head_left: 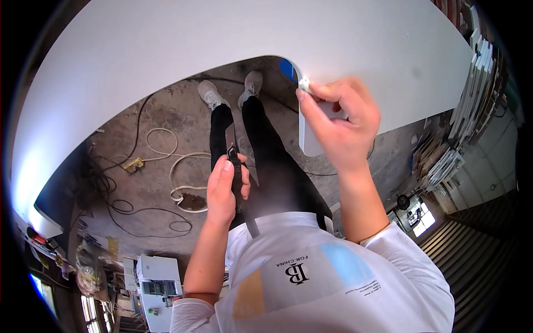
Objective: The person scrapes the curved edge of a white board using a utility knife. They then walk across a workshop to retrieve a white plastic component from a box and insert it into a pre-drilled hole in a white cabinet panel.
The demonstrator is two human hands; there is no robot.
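Note:
My left hand (pixel 222 191) is wrapped round the black handle of a utility knife (pixel 237 180), its flat blade pointing away from me. It is held low in front of my legs, apart from the large white panel (pixel 222 33). My right hand (pixel 350 125) pinches a small white piece (pixel 303 85) between thumb and forefinger. That piece is at the panel's inner curved edge, close to the corner of the cut-out; whether it is loose or joined to the edge I cannot tell. The palm side of the right hand is partly hidden.
Black cables (pixel 127 208), a white hose (pixel 176 166) and a yellow connector (pixel 133 165) lie on the concrete floor at the left. Stacked boards (pixel 472 100) lean at the right. A white machine (pixel 160 272) stands at the lower left. Something blue (pixel 287 69) shows beneath the panel.

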